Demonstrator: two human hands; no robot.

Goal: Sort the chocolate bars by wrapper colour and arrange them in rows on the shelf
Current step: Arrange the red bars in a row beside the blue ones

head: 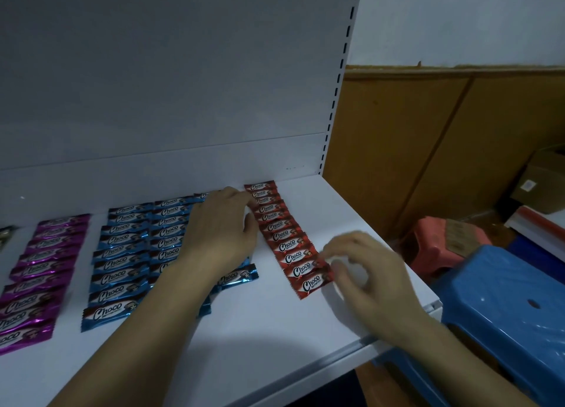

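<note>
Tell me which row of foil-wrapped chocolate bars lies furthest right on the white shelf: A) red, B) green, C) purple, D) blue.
A: the row of red foil-wrapped chocolate bars lies right of the blue rows and the purple row, with the right hand at its near end.

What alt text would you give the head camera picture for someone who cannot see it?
A person's left hand and right hand straighten a row of red foil-wrapped chocolate bars on a white metal shelf. Rows of blue-wrapped bars and purple-wrapped bars lie to the left; a blue plastic stool stands right.
</note>
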